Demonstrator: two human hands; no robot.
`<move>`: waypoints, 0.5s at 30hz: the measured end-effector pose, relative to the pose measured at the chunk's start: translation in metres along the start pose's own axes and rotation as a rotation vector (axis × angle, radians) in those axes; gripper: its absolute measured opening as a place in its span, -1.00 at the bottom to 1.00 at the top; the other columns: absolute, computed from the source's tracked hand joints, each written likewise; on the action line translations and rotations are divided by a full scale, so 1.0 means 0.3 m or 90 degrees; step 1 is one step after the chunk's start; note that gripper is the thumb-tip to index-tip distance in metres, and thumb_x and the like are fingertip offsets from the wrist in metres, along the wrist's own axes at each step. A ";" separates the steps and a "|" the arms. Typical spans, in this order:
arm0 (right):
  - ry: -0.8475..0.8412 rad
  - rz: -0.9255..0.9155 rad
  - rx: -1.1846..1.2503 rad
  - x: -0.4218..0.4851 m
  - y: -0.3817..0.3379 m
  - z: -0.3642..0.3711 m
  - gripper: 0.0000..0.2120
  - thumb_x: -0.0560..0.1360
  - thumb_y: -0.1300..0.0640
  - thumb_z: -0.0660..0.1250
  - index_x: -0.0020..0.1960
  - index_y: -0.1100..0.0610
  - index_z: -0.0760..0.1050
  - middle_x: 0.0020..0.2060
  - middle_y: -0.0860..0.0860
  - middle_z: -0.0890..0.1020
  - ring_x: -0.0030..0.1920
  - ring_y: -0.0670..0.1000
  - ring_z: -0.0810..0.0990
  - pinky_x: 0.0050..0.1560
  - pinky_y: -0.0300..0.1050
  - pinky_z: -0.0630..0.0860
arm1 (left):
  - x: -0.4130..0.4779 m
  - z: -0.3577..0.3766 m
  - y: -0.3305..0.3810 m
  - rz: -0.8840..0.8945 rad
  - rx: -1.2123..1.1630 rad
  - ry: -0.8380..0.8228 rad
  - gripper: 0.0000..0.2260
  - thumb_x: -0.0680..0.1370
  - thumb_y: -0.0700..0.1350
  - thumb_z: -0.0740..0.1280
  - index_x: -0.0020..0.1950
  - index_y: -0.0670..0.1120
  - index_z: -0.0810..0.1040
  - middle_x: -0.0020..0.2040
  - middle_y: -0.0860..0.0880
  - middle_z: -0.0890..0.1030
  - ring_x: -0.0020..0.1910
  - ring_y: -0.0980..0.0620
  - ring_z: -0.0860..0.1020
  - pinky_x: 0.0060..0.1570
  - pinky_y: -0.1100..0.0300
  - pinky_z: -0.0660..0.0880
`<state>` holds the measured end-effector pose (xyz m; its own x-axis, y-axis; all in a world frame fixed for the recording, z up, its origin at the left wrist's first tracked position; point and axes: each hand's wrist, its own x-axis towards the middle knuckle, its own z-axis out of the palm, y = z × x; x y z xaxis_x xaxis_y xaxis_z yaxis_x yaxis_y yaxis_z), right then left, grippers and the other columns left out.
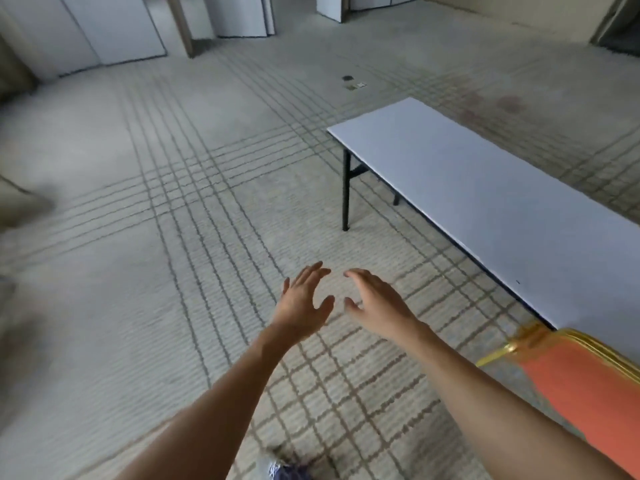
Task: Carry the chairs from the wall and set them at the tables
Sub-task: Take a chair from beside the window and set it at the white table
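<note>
From nine to eleven o'clock the pale carpeted floor with dark grid lines [173,271] runs wide up to the white folding wall panels [114,26]. That looks like your roomiest lane back to the wall, though no waiting chairs show in view. At the centre, your left hand [304,303] is held out with fingers straight and spread, holding nothing. Just beside it but not touching, your right hand [377,303] is loosely cupped and likewise empty. At two to three o'clock stands the long white-topped folding desk with black legs [485,188], its near corner leg [345,192] jutting toward your lane. At four o'clock the orange upholstered chair with a gold metal frame [588,382] sits close to the desk's long edge; you cannot tell whether they touch. For the next chair, grip the backrest frame with both hands, lift rather than drag over the carpet, and swing wide of that corner leg.
</note>
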<state>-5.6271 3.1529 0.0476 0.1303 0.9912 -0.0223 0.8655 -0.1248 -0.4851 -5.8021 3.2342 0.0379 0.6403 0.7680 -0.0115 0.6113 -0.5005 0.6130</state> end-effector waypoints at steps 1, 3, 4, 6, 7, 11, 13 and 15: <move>-0.015 -0.023 0.005 0.065 -0.091 0.050 -0.47 0.58 -0.04 0.28 0.49 0.08 0.26 0.43 -0.02 0.39 0.37 -0.01 0.42 0.32 -0.10 0.41 | -0.031 -0.073 -0.096 -0.025 -0.010 0.035 -0.50 0.57 0.11 0.29 0.49 0.07 0.32 0.55 0.08 0.27 0.55 0.08 0.17 0.51 -0.21 0.07; -0.044 -0.069 0.006 0.199 -0.280 0.149 -0.47 0.58 -0.05 0.26 0.49 0.07 0.26 0.44 -0.03 0.38 0.38 -0.01 0.41 0.32 -0.12 0.39 | -0.103 -0.219 -0.282 -0.077 -0.017 0.082 -0.50 0.54 0.15 0.27 0.47 0.07 0.36 0.53 0.08 0.31 0.54 0.07 0.20 0.48 -0.23 0.11; -0.055 -0.093 0.012 0.261 -0.376 0.197 -0.48 0.59 -0.05 0.26 0.50 0.07 0.26 0.44 -0.04 0.38 0.39 -0.01 0.40 0.32 -0.11 0.39 | -0.145 -0.287 -0.367 -0.104 -0.008 0.095 -0.50 0.54 0.15 0.27 0.47 0.07 0.36 0.53 0.08 0.31 0.55 0.06 0.19 0.48 -0.23 0.11; -0.080 -0.147 0.019 0.355 -0.558 0.285 -0.48 0.59 -0.05 0.24 0.50 0.07 0.26 0.44 -0.04 0.38 0.38 0.01 0.40 0.31 -0.07 0.40 | -0.232 -0.403 -0.513 -0.151 -0.001 0.123 -0.49 0.53 0.17 0.25 0.46 0.07 0.37 0.53 0.07 0.31 0.55 0.07 0.18 0.47 -0.25 0.11; -0.095 -0.169 0.016 0.398 -0.643 0.325 -0.48 0.59 -0.06 0.24 0.50 0.06 0.27 0.43 -0.05 0.38 0.38 0.01 0.41 0.31 -0.06 0.40 | -0.271 -0.458 -0.578 -0.173 -0.002 0.146 -0.48 0.52 0.18 0.24 0.46 0.07 0.38 0.53 0.07 0.32 0.55 0.07 0.19 0.46 -0.26 0.12; -0.142 -0.264 0.020 0.546 -0.960 0.457 -0.52 0.60 -0.05 0.22 0.48 0.03 0.30 0.41 -0.08 0.42 0.35 0.00 0.42 0.29 -0.08 0.38 | -0.410 -0.647 -0.805 -0.268 0.003 0.236 -0.52 0.52 0.17 0.26 0.41 0.06 0.43 0.48 0.08 0.38 0.51 0.11 0.25 0.45 -0.21 0.16; -0.170 -0.301 0.022 0.622 -1.081 0.524 -0.54 0.60 -0.04 0.21 0.46 0.02 0.31 0.39 -0.08 0.44 0.34 0.00 0.43 0.30 -0.06 0.39 | -0.457 -0.706 -0.903 -0.306 0.006 0.264 -0.57 0.55 0.11 0.30 0.40 0.06 0.43 0.48 0.09 0.38 0.50 0.14 0.25 0.45 -0.12 0.14; -0.208 -0.326 0.029 0.701 -1.181 0.598 -0.55 0.59 -0.05 0.20 0.46 0.01 0.31 0.38 -0.09 0.44 0.34 0.00 0.43 0.30 -0.04 0.40 | -0.492 -0.748 -0.991 -0.353 0.000 0.288 -0.58 0.57 0.08 0.32 0.42 0.06 0.42 0.48 0.11 0.37 0.50 0.16 0.23 0.45 -0.06 0.10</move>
<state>-5.9931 3.4133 0.0579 -0.4588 0.8877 -0.0394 0.7562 0.3668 -0.5419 -6.1827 3.3593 0.0347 -0.0196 0.9998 0.0075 0.7912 0.0109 0.6115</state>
